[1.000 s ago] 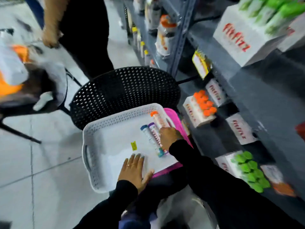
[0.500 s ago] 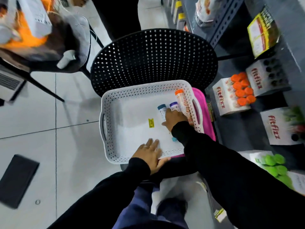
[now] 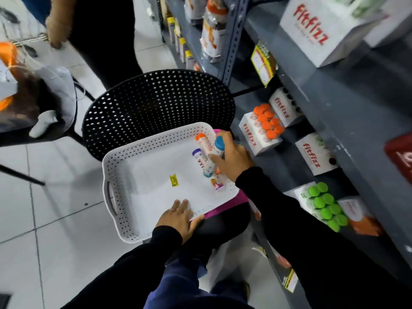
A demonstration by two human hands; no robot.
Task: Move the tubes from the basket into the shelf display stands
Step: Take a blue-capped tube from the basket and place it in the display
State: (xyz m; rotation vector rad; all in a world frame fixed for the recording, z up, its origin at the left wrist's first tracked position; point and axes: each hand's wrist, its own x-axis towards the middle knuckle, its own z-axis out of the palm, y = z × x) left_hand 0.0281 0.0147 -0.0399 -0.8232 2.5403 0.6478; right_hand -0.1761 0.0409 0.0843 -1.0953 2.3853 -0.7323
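You are gripping a blue-capped tube (image 3: 218, 146) in your right hand (image 3: 231, 158), holding it over the far right corner of the white perforated basket (image 3: 116, 175). An orange-capped tube (image 3: 204, 142) and a purple-capped tube (image 3: 200, 160) are lying just beside it on the basket floor. Your left hand (image 3: 178, 219) is lying flat and open on the basket's near rim, holding nothing. The basket is sitting on a black perforated chair (image 3: 156, 101) over a pale tiled floor (image 3: 55, 197). To the right, a grey metal shelf (image 3: 334, 112) is carrying white display stands: one is standing filled with orange caps (image 3: 266, 122), and one nearer you is standing filled with green caps (image 3: 325, 206). Another person (image 3: 100, 30) is standing at the far side.
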